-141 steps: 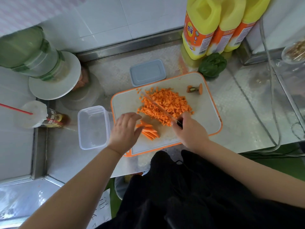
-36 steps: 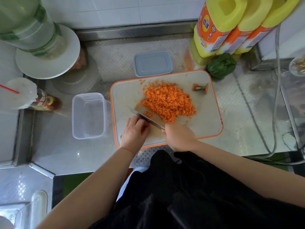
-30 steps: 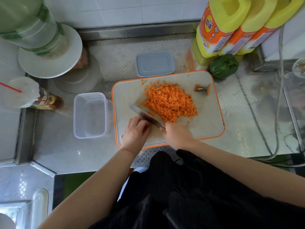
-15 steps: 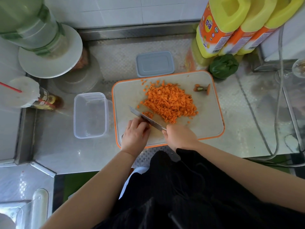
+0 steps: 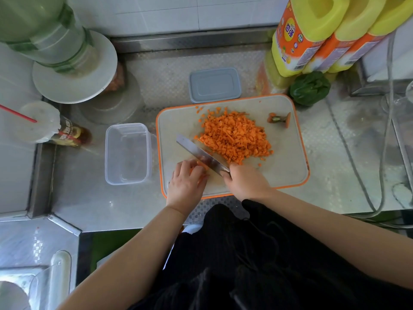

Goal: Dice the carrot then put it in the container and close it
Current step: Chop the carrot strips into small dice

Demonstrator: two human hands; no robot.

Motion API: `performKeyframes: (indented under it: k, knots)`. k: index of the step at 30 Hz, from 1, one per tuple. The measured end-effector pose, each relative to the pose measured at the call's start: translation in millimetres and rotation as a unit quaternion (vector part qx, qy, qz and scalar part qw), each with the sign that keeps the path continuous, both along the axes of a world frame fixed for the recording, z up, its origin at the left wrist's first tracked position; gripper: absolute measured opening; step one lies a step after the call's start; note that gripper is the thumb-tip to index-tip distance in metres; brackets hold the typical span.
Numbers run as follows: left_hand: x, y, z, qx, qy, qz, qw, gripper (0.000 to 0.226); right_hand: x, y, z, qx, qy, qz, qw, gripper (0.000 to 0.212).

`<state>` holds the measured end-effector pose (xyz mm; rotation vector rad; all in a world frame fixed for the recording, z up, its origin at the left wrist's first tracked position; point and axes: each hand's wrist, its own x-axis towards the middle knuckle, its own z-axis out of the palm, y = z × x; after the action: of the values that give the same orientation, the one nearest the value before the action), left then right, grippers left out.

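On the steel worktop [image 5: 93, 204], diced carrot [image 5: 234, 136] is heaped mid cutting board [image 5: 288, 162] near its front edge. The right hand [image 5: 245, 181] grips the knife [image 5: 201, 155]; the left hand [image 5: 187, 183] curls over carrot strips [image 5: 200, 165]. The clear container [image 5: 127, 153] sits open left of the board, its lid [image 5: 215, 85] behind.

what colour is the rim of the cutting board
Orange, around a pale grey-white surface; the cutting board shows best in the head view.

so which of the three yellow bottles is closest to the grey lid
The leftmost yellow bottle, whose full orange label faces the camera; the grey lid lies just left of it, and the other two stand farther right.
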<state>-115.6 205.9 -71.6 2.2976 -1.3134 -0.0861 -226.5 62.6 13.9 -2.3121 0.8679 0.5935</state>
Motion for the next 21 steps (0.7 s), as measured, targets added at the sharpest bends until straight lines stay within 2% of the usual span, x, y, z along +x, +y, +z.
performKeyframes:
  k: [5,9,12,17,21]
  knots:
    - [1,0,-5,0.015,0.046,0.009,0.999,0.025,-4,6,6,0.007,0.012,0.057,0.998,0.027]
    - [2,2,-9,0.003,0.094,0.022,0.995,0.028,2,14,-1,-0.016,0.035,0.055,0.998,0.014]
    - [2,2,-10,-0.002,0.091,0.020,0.996,0.027,9,18,-7,-0.020,0.046,0.042,0.998,0.010]
    - [2,3,-7,-0.024,0.066,0.005,0.997,0.020,18,2,-10,0.044,0.010,-0.042,0.998,0.030]
    - [3,5,-4,-0.020,0.053,-0.001,0.998,0.021,16,0,-2,0.030,0.018,-0.037,0.999,0.031]
